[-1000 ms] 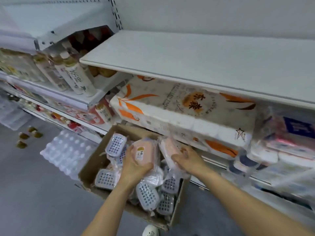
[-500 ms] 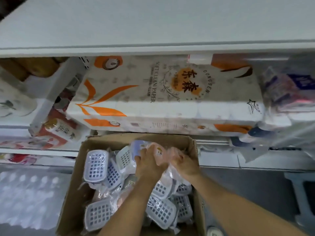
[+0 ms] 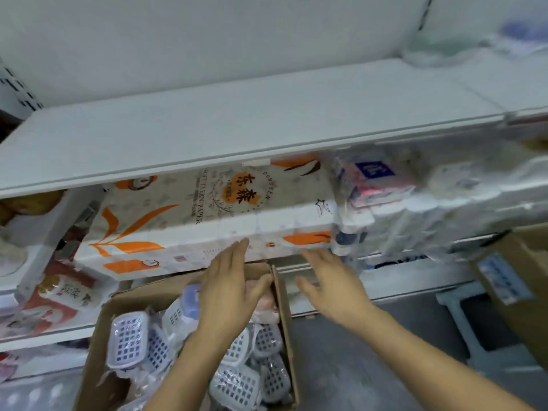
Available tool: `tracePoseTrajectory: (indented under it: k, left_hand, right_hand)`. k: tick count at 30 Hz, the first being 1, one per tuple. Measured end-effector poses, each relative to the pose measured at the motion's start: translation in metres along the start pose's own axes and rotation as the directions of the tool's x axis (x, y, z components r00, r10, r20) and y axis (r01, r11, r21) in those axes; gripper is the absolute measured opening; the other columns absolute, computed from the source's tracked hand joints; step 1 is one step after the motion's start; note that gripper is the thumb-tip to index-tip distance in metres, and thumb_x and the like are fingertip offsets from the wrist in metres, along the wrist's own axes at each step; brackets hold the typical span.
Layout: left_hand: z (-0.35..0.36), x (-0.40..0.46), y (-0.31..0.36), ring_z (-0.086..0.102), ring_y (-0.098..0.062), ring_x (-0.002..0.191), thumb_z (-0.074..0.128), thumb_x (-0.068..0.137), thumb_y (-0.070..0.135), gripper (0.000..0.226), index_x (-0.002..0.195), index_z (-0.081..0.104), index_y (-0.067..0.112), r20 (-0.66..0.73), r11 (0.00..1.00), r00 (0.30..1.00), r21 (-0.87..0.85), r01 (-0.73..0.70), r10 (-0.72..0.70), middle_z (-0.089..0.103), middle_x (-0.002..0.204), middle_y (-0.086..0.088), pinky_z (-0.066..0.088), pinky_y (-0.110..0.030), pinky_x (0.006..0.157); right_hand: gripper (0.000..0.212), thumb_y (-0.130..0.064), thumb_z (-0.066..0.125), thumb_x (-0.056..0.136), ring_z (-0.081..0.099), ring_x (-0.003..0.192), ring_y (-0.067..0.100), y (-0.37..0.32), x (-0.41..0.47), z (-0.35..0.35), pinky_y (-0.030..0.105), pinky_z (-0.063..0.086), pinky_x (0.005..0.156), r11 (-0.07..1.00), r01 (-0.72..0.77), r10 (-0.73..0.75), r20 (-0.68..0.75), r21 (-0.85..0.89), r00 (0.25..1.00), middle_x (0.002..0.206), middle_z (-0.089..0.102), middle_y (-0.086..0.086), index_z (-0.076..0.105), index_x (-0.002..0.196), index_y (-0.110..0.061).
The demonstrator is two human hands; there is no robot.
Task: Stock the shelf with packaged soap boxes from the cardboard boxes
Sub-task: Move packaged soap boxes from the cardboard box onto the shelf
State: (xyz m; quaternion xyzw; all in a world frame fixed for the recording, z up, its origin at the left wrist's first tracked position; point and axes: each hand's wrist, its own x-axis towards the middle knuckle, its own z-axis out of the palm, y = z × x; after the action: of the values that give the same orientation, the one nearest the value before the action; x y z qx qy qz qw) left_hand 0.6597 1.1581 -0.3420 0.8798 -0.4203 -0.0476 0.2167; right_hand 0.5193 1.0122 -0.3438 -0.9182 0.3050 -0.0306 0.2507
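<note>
Hands (image 3: pixel 234 287) (image 3: pixel 332 287) hover flat and empty over the box (image 3: pixel 284 321), so I should grip one soap pack (image 3: pixel 127 339) squarely before lifting toward the shelf (image 3: pixel 207 129).

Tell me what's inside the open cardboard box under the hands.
The cardboard box holds plastic-wrapped soap boxes with white grid lids, piled loosely. A pink wrapped one lies under the left hand. The arms cover the middle; the box bottom is hidden.

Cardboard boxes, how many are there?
2. One open cardboard box sits at the bottom middle, full of wrapped soap boxes. The second cardboard box is at the right edge, partly cut off. Others may be out of sight.
</note>
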Motion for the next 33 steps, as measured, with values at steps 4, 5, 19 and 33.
tracePoseTrajectory:
  k: [4,5,19,33]
  left_hand:
    - [-0.026,-0.012,0.111,0.052,-0.023,0.122,0.047,0.087,0.064,0.071,0.142,0.044,0.018,-0.190,0.976,0.960,0.103,-0.189,0.206,0.056,0.134,-0.003,0.043,-0.042,0.102]
    - [-0.030,-0.016,0.142,0.053,-0.023,0.119,0.046,0.086,0.064,0.071,0.140,0.047,0.017,-0.228,0.965,0.940,0.123,-0.232,0.255,0.058,0.130,-0.003,0.043,-0.041,0.100]
    - [0.026,-0.018,0.546,0.052,-0.025,0.121,0.041,0.086,0.063,0.072,0.141,0.044,0.017,-0.336,0.784,0.715,0.146,-0.604,0.613,0.055,0.135,-0.005,0.040,-0.043,0.102]
    - [0.115,0.133,0.830,0.033,-0.030,0.141,0.034,0.086,0.071,0.084,0.154,0.024,0.021,-0.318,0.675,0.600,0.253,-0.693,0.735,0.031,0.157,-0.008,0.030,-0.049,0.114]
  right_hand:
    - [0.052,-0.050,0.039,0.088,0.052,0.114,0.018,0.052,-0.065,-0.091,0.036,0.044,0.086,0.990,0.073,-0.106,-0.295,-0.120,0.949,0.130,0.053,-0.006,0.048,0.134,-0.026]
    - [0.051,-0.049,0.042,0.088,0.052,0.113,0.017,0.070,-0.083,-0.115,0.034,0.044,0.085,0.986,0.075,-0.124,-0.357,-0.149,0.926,0.128,0.054,-0.006,0.050,0.132,-0.025]
    - [0.063,-0.051,0.043,0.088,0.042,0.130,0.025,0.341,-0.282,-0.398,0.047,0.042,0.100,0.951,-0.193,-0.047,-0.732,-0.241,0.680,0.143,0.044,0.004,0.041,0.143,-0.020]
    - [0.068,-0.046,0.052,0.093,0.027,0.140,0.028,0.570,-0.260,-0.613,0.044,0.026,0.112,0.858,-0.394,-0.021,-0.790,-0.328,0.613,0.154,0.028,0.009,0.024,0.150,-0.022]
